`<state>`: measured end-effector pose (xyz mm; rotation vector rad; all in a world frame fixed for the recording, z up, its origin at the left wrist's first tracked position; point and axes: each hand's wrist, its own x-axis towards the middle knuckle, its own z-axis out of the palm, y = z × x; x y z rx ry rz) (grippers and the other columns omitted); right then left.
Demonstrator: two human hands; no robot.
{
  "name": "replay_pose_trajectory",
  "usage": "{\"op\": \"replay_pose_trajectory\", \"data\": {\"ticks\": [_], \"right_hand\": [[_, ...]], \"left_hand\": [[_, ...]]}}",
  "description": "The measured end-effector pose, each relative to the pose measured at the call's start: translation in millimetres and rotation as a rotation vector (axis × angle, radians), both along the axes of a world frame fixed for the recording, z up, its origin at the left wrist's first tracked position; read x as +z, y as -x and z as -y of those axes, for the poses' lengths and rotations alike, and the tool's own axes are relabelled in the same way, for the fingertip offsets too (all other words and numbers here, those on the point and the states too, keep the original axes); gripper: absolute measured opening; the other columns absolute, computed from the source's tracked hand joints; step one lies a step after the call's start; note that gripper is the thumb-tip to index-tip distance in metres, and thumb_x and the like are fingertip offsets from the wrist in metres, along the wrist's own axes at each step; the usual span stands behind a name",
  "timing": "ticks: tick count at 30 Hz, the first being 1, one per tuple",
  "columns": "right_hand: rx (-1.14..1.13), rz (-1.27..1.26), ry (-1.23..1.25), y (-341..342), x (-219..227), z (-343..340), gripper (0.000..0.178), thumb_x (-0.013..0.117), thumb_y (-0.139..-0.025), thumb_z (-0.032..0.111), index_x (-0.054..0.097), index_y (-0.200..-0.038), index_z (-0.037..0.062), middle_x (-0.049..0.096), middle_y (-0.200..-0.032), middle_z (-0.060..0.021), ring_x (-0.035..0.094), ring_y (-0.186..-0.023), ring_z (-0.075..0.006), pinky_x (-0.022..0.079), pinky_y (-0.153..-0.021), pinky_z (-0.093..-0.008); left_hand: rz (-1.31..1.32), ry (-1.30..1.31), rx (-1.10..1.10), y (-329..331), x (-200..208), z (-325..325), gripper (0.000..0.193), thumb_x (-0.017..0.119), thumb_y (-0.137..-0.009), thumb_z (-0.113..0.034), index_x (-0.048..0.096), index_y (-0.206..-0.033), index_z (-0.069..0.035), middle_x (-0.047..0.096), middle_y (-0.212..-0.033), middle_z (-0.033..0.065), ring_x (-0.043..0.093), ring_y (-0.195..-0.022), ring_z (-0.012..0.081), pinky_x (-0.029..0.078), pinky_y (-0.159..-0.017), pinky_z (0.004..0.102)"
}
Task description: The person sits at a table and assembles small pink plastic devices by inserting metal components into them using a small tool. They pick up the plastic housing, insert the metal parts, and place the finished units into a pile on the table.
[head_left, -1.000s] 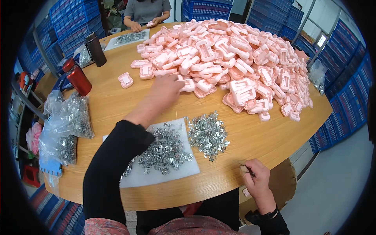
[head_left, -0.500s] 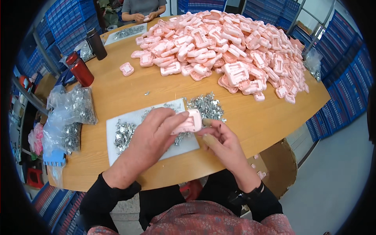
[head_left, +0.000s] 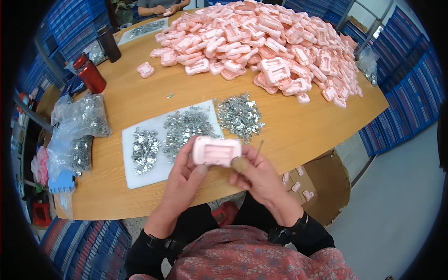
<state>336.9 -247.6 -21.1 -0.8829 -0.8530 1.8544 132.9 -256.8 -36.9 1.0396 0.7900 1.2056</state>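
My left hand grips a pink plastic casing by its left end, with slotted recesses facing up. My right hand is closed at the casing's lower right corner; the thumb wears a yellowish finger cover. A thin metal tool sticks up from behind the right fingers; its kind is not clear. Beyond the hands lies a white foam sheet bearing small silvery metal pieces in two heaps. Another heap of metal pieces rests on the table just right of the sheet.
A large mound of pink casings covers the back of the wooden table. On the left stand bags of metal pieces, a red flask and a dark bottle. Below right, an open cardboard box holds several casings. Another person's hands work across the table.
The casing has come nearer to me and lies level, its recesses now facing up. My left hand has moved from above the foam sheet to the casing's near left side, uncovering the metal heaps.
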Motion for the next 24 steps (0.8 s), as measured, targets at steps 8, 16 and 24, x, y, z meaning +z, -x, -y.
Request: {"op": "replay_pose_trajectory", "data": {"ticks": [8,16,24], "right_hand": [[0.121,-0.047,0.070,0,-12,15,0.022,0.061,-0.100,0.017,0.054,-0.118,0.0060,0.066,-0.085,-0.0034,0.057,-0.062,-0.0058,0.036,-0.049,-0.0174],[0.414,0.469,-0.321,-38,5,-4,0.032,0.070,-0.092,0.014,0.059,-0.120,0.0020,0.068,-0.087,-0.0030,0.063,-0.078,-0.0093,0.051,-0.070,-0.0263],[-0.045,1.162,-0.584,-52,2,-43,0.026,0.071,-0.084,0.012,0.065,-0.108,0.0060,0.067,-0.086,-0.0112,0.068,-0.077,-0.0228,0.053,-0.068,-0.0336]], "left_hand": [[0.444,0.117,-0.092,-29,-8,3,0.063,0.044,-0.105,-0.043,0.028,-0.153,-0.006,0.049,-0.145,0.0190,0.046,-0.135,0.0286,0.036,-0.113,0.0442],[-0.157,0.173,-0.549,-10,0,-6,0.047,0.049,-0.106,-0.023,0.039,-0.147,-0.004,0.062,-0.120,0.0089,0.063,-0.106,0.0178,0.053,-0.090,0.0321],[0.126,0.493,-0.537,-4,-9,-1,0.065,0.053,-0.103,-0.028,0.024,-0.156,-0.005,0.063,-0.121,0.0191,0.068,-0.101,0.0277,0.056,-0.090,0.0433]]}}
